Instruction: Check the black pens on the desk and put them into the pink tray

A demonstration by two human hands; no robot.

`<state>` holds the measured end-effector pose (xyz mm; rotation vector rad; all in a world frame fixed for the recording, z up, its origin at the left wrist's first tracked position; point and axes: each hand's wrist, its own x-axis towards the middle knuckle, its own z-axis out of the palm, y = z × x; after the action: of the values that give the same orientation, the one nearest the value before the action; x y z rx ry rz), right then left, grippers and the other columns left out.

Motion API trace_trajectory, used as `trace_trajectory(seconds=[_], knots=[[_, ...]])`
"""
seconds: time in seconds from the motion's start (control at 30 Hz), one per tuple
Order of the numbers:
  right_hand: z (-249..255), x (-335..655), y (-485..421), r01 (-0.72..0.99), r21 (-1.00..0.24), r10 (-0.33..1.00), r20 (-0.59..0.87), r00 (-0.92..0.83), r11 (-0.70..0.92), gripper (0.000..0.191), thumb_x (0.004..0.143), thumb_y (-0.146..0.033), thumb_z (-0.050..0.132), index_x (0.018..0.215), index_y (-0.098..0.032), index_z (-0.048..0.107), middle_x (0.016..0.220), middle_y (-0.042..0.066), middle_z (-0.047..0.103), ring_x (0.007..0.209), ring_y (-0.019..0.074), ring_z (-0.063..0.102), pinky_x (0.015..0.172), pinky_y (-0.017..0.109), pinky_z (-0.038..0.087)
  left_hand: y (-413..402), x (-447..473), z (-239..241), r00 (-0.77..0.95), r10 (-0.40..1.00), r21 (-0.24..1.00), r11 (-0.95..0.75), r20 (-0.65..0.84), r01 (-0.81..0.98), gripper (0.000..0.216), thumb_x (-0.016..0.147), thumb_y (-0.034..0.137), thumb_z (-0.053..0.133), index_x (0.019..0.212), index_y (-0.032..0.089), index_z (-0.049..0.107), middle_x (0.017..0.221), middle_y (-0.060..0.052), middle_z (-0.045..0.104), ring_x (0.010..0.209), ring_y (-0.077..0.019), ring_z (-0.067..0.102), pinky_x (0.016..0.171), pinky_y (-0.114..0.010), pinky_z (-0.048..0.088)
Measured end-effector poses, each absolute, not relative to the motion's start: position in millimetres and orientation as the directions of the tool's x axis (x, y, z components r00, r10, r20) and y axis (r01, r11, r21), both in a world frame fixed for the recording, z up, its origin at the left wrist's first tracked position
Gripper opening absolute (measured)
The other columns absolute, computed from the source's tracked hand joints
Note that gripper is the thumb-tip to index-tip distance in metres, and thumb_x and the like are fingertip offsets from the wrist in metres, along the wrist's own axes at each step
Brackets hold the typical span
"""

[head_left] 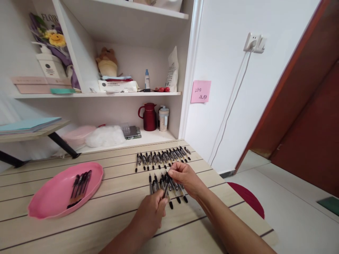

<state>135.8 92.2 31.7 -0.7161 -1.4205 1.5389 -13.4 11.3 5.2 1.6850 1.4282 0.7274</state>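
The left hand (151,212) and right hand (185,177) pinch one black pen (167,185), right of the pink wavy-edged plate (51,194)

On the table (87,231), left, a tray (50,197) with pens (80,187) in it; to the right, a far row (153,160) and a near row (150,183) of pens; shelves (91,95) beyond the far edge

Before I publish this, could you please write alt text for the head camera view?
A person's left grip holds a dark pen, the right grip pinching its far end, by two rows of pens on a light table; a pink tray at left holds more pens.
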Motion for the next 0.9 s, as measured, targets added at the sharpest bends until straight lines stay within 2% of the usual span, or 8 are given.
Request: trace_trajectory(seconds=[0.17, 0.33, 0.47, 0.63, 0.77, 0.9], knots=[[33.9, 139.2, 89.6, -0.279, -0.96, 0.855, 0.127, -0.502, -0.021, 0.031, 0.065, -0.042, 0.063, 0.083, -0.017, 0.059, 0.054, -0.004, 0.046, 0.045, 0.0056, 0.036, 0.042, 0.019, 0.022, 10.7, -14.3, 8.3, 0.198, 0.979, 0.844, -0.074, -0.039, 0.531, 0.024, 0.082, 0.04, 0.031, 0.071, 0.021, 0.04, 0.058, 0.005, 0.049, 0.036, -0.0078, 0.046, 0.037, -0.018, 0.031], [30.0, 136.6, 90.3, -0.319, -0.948, 0.874, 0.155, -0.461, 0.0, 0.025, 0.058, -0.034, 0.07, 0.065, -0.017, 0.055, 0.053, -0.006, 0.044, 0.042, 0.0036, 0.03, 0.041, 0.019, 0.019, 11.3, -14.2, 8.3, 0.205, 0.977, 0.835, -0.069, -0.053, 0.545, 0.022, 0.081, 0.038, 0.032, 0.068, 0.021, 0.04, 0.057, 0.005, 0.051, 0.035, -0.0074, 0.044, 0.039, -0.019, 0.028], [28.8, 136.8, 90.4, -0.31, -0.949, 0.852, 0.119, -0.51, -0.052, 0.025, 0.063, -0.037, 0.066, 0.077, -0.018, 0.058, 0.066, -0.002, 0.053, 0.044, 0.0042, 0.035, 0.041, 0.019, 0.019, 11.9, -14.1, 10.9, 0.211, 0.975, 0.818, -0.069, -0.064, 0.57, 0.02, 0.08, 0.036, 0.034, 0.067, 0.021, 0.041, 0.056, 0.005, 0.052, 0.037, -0.0082, 0.044, 0.042, -0.02, 0.027], [27.2, 138.2, 91.6, -0.328, -0.945, 0.867, 0.154, -0.474, -0.011, 0.021, 0.059, -0.028, 0.071, 0.066, -0.016, 0.055, 0.059, -0.004, 0.05, 0.043, 0.0028, 0.032, 0.042, 0.019, 0.02, 11.4, -13.6, 12.1, 0.217, 0.975, 0.804, -0.096, -0.043, 0.587, 0.02, 0.08, 0.034, 0.034, 0.066, 0.021, 0.04, 0.055, 0.005, 0.051, 0.039, -0.008, 0.042, 0.044, -0.02, 0.027], [26.4, 138.4, 92.1, -0.303, -0.951, 0.84, 0.109, -0.532, -0.068, 0.025, 0.063, -0.031, 0.067, 0.081, -0.017, 0.059, 0.074, 0.0, 0.057, 0.045, 0.0033, 0.036, 0.041, 0.019, 0.02, 11.4, -13.1, 10.6, 0.217, 0.974, 0.804, -0.078, -0.065, 0.59, 0.019, 0.081, 0.033, 0.031, 0.068, 0.021, 0.039, 0.055, 0.006, 0.049, 0.037, -0.0068, 0.04, 0.042, -0.019, 0.027], [23.3, 136.6, 93.0, -0.325, -0.945, 0.885, 0.124, -0.448, -0.032, 0.02, 0.061, -0.027, 0.07, 0.065, -0.015, 0.055, 0.052, -0.006, 0.046, 0.041, 0.0025, 0.031, 0.04, 0.018, 0.018, 12.4, -12.6, 8.8, 0.218, 0.971, 0.808, -0.053, -0.095, 0.587, 0.017, 0.08, 0.032, 0.032, 0.068, 0.02, 0.037, 0.054, 0.006, 0.048, 0.035, -0.0058, 0.04, 0.039, -0.018, 0.027]])
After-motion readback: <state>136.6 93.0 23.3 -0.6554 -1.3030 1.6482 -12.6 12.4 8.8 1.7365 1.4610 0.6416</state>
